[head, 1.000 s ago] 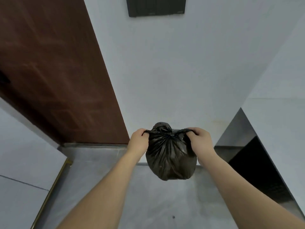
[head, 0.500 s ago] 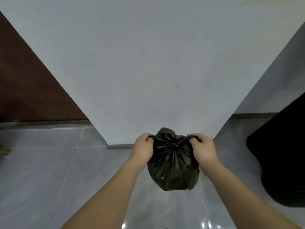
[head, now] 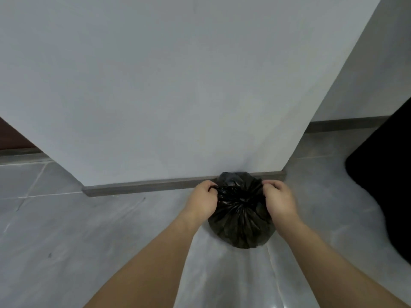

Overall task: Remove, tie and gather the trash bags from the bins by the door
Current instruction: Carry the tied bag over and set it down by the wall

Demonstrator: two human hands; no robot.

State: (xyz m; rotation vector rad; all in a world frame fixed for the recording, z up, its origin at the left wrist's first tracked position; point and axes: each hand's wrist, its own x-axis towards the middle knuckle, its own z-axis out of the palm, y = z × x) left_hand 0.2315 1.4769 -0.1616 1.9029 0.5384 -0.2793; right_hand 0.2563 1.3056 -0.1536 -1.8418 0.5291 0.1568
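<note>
A small black trash bag [head: 241, 221], gathered and knotted at the top, hangs between my two hands just above the grey floor, close to the wall's skirting. My left hand [head: 202, 202] grips the left end of the knot and my right hand [head: 279, 200] grips the right end. Both fists are closed on the twisted plastic. No bin is in view.
A white wall [head: 178, 85] with a dark skirting board [head: 144, 187] stands straight ahead. A large black shape [head: 384, 181] fills the right edge. Grey floor tiles [head: 66, 230] spread to the left, and a sliver of brown door [head: 11, 138] shows far left.
The view has tilted down and turned right, so the door has almost left the frame. The bag and both hands have dropped lower, toward the floor by the skirting.
</note>
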